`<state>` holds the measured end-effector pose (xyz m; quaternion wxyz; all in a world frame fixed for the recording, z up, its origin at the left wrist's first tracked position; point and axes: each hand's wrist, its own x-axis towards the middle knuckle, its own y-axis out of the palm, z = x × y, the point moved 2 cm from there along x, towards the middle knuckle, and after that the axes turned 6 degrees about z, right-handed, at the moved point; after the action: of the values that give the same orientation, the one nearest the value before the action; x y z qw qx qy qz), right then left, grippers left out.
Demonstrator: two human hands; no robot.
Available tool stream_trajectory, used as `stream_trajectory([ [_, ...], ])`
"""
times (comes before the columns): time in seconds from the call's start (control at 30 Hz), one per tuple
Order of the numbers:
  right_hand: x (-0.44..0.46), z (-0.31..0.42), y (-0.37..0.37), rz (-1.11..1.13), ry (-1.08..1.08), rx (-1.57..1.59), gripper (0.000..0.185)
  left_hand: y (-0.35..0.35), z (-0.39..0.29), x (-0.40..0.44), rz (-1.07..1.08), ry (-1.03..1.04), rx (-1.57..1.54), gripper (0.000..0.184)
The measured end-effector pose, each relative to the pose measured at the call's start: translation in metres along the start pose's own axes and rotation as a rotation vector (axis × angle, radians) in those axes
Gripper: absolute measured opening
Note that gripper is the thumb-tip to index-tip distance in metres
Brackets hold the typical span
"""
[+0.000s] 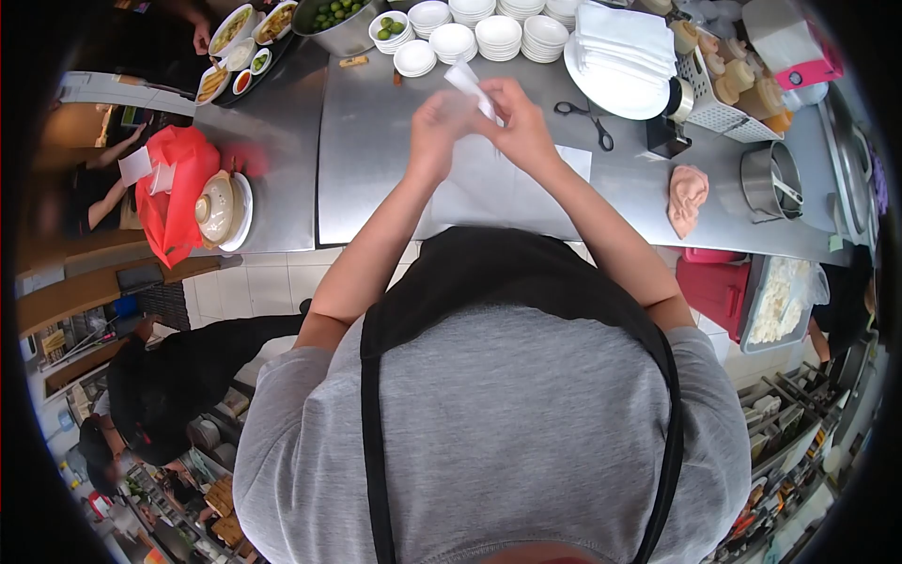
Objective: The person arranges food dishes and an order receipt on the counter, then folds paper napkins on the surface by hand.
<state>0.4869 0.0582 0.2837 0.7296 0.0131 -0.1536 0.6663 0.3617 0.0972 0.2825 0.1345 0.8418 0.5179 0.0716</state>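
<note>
A narrow, folded white paper napkin is held up over the steel counter, slanting between both hands. My right hand pinches it near its lower end with thumb and fingers. Curled around its other side is my left hand, somewhat blurred, its fingers closed against the napkin. Beneath the hands lie white paper sheets at the counter's near edge. Black scissors rest to the right of my right hand. Beyond it, a white plate carries a pile of folded white napkins.
Stacked small white bowls and a pot of limes line the back. A crumpled cloth, a metal pot and a bottle basket stand right. Left are a red bag and a lidded clay pot. Co-workers stand nearby.
</note>
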Motion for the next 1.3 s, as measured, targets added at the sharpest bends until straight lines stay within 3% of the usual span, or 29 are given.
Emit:
stream_trajectory([
  [0.23, 0.002, -0.007, -0.001, -0.016, -0.008, 0.047, 0.035, -0.003, 0.000, 0.003, 0.017, -0.032, -0.020, 0.011],
  [0.4, 0.005, 0.003, -0.008, 0.033, 0.234, 0.157, 0.022, -0.002, 0.000, 0.006, 0.030, -0.007, -0.104, 0.013],
  [0.63, 0.011, -0.024, -0.006, -0.031, 0.109, 0.098, 0.021, -0.010, 0.005, 0.010, -0.007, -0.028, 0.006, 0.012],
  [0.73, 0.018, -0.035, -0.023, -0.177, 0.126, -0.144, 0.020, -0.024, 0.004, 0.014, -0.140, -0.015, -0.060, 0.012],
  [0.8, 0.020, -0.042, -0.037, -0.329, -0.027, -0.385, 0.017, -0.034, -0.010, 0.010, -0.135, 0.010, -0.086, 0.016],
  [0.87, 0.021, -0.055, -0.051, -0.315, -0.044, -0.517, 0.017, -0.045, -0.020, 0.009, -0.129, 0.058, -0.136, 0.029],
  [1.03, 0.026, -0.075, -0.066, -0.241, 0.049, -0.782, 0.031, -0.059, -0.050, 0.002, -0.053, 0.052, -0.212, 0.031],
  [1.1, 0.026, -0.052, -0.053, -0.308, -0.295, -0.896, 0.046, -0.057, -0.063, -0.005, 0.062, -0.040, -0.168, 0.033],
  [1.13, 0.025, -0.038, -0.046, -0.308, -0.295, -0.896, 0.046, -0.054, -0.068, -0.006, 0.107, -0.071, -0.126, 0.037],
  [1.2, 0.023, -0.015, -0.031, -0.058, -0.218, -0.454, 0.059, -0.051, -0.075, -0.009, 0.186, -0.114, -0.199, 0.037],
  [1.23, 0.021, -0.006, -0.029, -0.059, -0.217, -0.455, 0.059, -0.049, -0.076, -0.010, 0.264, -0.155, -0.272, 0.038],
  [1.3, 0.018, -0.001, -0.024, 0.102, 0.290, 0.365, 0.052, -0.049, -0.078, -0.009, 0.276, -0.156, -0.329, 0.038],
])
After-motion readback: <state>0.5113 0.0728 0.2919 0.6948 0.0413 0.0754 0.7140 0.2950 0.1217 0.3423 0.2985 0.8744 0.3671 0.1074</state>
